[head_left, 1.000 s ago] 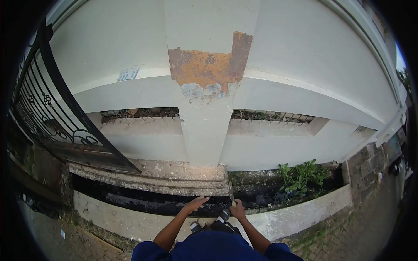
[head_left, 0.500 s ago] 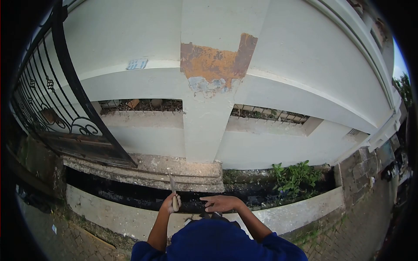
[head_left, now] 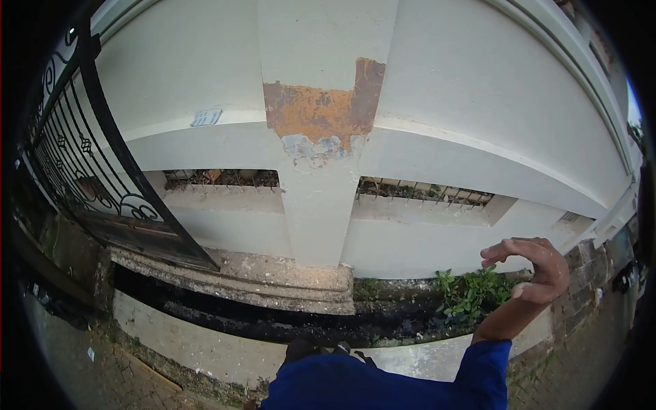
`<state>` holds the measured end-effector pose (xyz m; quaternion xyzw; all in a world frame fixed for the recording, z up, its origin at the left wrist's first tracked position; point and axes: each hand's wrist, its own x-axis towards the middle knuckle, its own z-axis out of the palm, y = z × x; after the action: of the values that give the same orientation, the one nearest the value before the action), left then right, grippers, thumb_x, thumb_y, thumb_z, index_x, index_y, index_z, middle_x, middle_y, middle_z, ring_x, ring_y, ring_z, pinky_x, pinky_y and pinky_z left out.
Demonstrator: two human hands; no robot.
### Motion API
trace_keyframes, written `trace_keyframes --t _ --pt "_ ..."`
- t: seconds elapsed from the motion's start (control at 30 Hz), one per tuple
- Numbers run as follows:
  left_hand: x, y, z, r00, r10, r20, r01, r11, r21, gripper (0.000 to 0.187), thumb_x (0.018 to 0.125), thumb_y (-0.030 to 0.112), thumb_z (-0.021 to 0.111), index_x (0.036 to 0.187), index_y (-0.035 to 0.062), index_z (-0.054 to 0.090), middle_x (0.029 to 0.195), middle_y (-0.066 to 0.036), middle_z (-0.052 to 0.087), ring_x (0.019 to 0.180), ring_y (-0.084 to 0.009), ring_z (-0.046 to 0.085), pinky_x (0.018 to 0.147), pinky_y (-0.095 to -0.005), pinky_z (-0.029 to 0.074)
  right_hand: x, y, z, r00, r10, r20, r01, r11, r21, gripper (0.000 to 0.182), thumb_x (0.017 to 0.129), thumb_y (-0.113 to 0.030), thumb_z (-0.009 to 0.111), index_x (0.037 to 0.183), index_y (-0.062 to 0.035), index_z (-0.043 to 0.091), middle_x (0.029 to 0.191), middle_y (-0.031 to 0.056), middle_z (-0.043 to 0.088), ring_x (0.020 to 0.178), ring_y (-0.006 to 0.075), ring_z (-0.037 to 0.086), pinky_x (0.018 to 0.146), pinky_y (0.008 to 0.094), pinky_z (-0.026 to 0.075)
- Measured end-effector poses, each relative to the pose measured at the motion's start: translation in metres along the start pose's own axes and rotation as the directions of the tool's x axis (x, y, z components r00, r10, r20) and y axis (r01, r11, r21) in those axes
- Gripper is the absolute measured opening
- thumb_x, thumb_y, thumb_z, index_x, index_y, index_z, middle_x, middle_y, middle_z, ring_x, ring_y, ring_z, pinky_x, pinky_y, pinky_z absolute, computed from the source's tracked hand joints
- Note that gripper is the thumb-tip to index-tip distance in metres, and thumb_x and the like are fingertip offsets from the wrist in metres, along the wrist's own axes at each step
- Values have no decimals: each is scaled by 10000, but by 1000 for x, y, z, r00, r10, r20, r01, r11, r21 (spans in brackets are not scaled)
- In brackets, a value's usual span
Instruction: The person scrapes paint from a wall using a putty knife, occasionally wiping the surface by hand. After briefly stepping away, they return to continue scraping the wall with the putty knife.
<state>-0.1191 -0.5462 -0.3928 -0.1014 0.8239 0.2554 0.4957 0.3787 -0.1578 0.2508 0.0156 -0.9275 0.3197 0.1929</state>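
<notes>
My right hand is raised at the right, its fingers curved and the thumb well apart, with nothing between them. In this view it overlaps the white wall and lies just right of a leafy green plant. My left hand is out of sight below the frame's lower edge, and so is the flat-bladed tool it held before. Ahead of me stands a white pillar with a patch of peeled paint, orange and brown with flaky grey at its lower edge.
A dark drainage channel runs between my feet and the wall, with a rough concrete ledge beyond it. At the left a black metal gate stands ajar. Two barred openings flank the pillar.
My right hand has swung up and far to the right from the middle. My left hand, with its flat-bladed tool, has dropped out of view. The view has shifted slightly.
</notes>
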Motion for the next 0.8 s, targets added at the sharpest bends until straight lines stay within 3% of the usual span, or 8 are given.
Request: trace_keyframes --t 0.07,0.1,0.17,0.23,0.33,0.47,0.57,0.8 --pt "-3 -4 1 1000 29 1 -29 999 41 316 902 329 535 786 38 575 583 -78 559 507 -204 561 474 -378 442 6 96 -14 887 -452 -95 373 580 725 633 910 -313 591 1452 -126 324 1106 265 619 760 345 697 812 468 524" --pt "-3 -9 -1 999 41 -4 -41 997 59 320 902 327 533 791 31 580 586 -83 565 513 -207 568 477 -384 444 22 128 1 994 107 -2 -103 969 226 628 907 -328 579 1451 -139 327 1165 261 589 837 356 681 820 470 523" --pt "3 -8 -4 996 89 -12 -88 991 98 328 902 323 528 801 17 589 592 -92 578 523 -213 584 482 -396 450 49 163 31 393 649 -651 -847 -21 -532 621 901 -359 556 1447 -165 333 1282 255 528 990 377 648 835 473 521" --pt "17 -2 -7 981 194 -14 -191 973 129 338 902 320 523 810 4 598 598 -102 591 533 -219 599 488 -408 456 50 161 45 362 903 -233 -765 144 -628 461 922 -258 558 1347 -92 492 1242 216 574 1064 338 620 921 451 487" --pt "83 19 9 712 699 67 -685 669 290 362 907 318 518 806 -22 590 597 -105 580 510 -222 592 476 -386 482 41 168 84 787 614 55 -578 703 415 467 944 -216 566 1377 -84 450 1095 192 657 1051 229 630 885 376 505" --pt "35 83 41 812 584 14 -582 810 -77 302 916 276 518 842 -15 547 608 -72 540 446 -185 558 395 -329 470 58 199 209 525 800 -289 -829 404 -386 626 835 -320 632 1395 -150 411 1148 222 612 995 393 597 886 443 481" --pt "-14 137 59 754 650 88 -639 758 -128 255 900 237 555 843 -12 554 594 -58 533 439 -168 555 406 -323 470 65 232 293 571 795 206 -785 602 -146 627 858 -370 598 1401 -127 400 1256 223 551 1024 394 590 908 430 468" --pt "-95 239 77 445 856 265 -891 452 35 267 827 227 649 894 -21 578 622 -122 586 532 -226 604 521 -364 473 88 227 387 661 711 239 -732 681 -2 647 895 -443 560 1392 -61 401 1184 237 590 975 374 618 889 396 475"
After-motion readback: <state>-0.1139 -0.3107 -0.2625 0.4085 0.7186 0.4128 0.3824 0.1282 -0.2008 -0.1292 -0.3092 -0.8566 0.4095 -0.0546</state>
